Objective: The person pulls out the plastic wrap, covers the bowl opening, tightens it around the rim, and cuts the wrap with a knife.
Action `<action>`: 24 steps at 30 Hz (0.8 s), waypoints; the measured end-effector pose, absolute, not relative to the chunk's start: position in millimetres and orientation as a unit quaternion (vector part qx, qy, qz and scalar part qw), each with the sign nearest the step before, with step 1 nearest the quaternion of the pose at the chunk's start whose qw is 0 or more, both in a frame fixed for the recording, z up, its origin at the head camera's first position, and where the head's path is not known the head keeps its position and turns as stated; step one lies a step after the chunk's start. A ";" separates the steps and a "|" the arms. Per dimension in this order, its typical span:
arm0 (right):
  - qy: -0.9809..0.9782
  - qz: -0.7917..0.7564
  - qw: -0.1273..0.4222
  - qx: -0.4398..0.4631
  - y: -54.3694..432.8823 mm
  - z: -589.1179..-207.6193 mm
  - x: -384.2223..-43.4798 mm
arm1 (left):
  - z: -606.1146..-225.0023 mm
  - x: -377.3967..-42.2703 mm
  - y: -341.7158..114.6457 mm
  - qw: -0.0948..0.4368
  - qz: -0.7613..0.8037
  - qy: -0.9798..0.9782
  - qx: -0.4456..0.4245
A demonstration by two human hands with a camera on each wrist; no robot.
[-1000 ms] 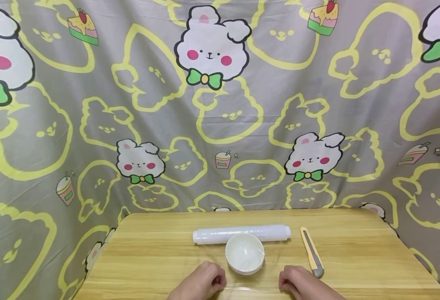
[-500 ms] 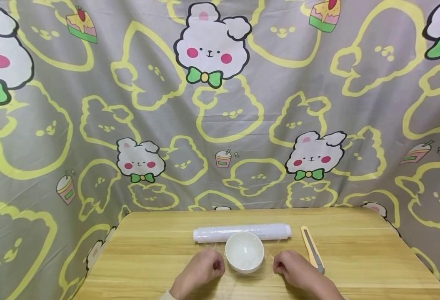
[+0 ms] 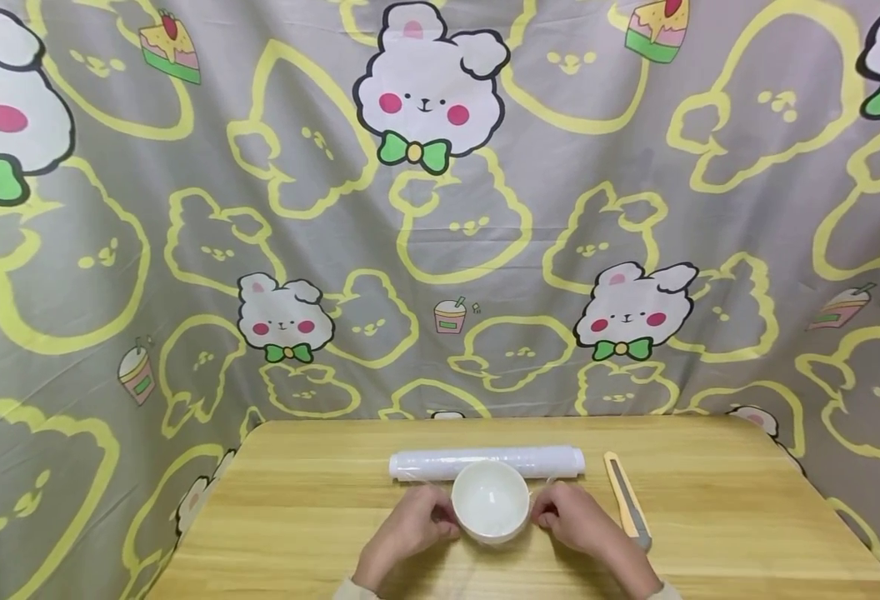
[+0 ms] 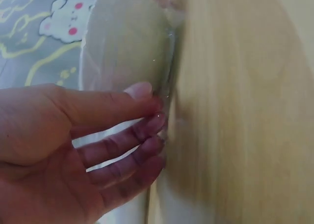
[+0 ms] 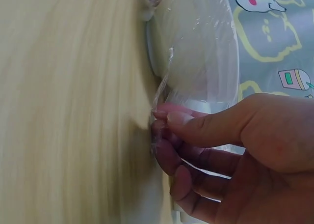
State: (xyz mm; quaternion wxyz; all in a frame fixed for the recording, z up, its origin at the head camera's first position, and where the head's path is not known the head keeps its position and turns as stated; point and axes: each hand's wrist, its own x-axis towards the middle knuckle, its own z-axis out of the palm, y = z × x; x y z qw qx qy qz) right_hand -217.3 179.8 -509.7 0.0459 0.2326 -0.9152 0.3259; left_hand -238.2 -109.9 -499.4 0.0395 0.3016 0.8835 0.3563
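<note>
A white bowl [image 3: 491, 502] stands on the table between both hands. Clear plastic wrap [image 5: 163, 84] covers its outside and is gathered at its lower edge. On the bowl's left side, my left hand [image 3: 413, 527] pinches the wrap between thumb and fingertips. My right hand [image 3: 577, 518] does the same on the right side, drawing a twisted strand of film out from the bowl. In the left wrist view, the left fingertips lie close against the bowl's lower part.
Behind the bowl lies a roll of plastic wrap [image 3: 545, 461]. A yellow utility knife [image 3: 625, 496] is on the wooden table [image 3: 297, 500] to the right of the right hand. A patterned curtain [image 3: 470, 350] hangs around the table.
Both hands have moved forward and inward, from in front of the bowl to its two sides. The film stretched toward the near edge is now drawn in beside the bowl.
</note>
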 end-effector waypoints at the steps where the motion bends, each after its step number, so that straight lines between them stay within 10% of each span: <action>1: -0.916 0.328 0.046 0.225 179.1 -509.8 -217.2 | -499.4 -238.7 -110.3 0.047 0.369 0.877 0.304; 24: -0.733 0.656 -0.131 0.124 179.8 -518.7 -220.3 | -526.3 -251.5 -124.8 0.215 0.733 0.630 0.139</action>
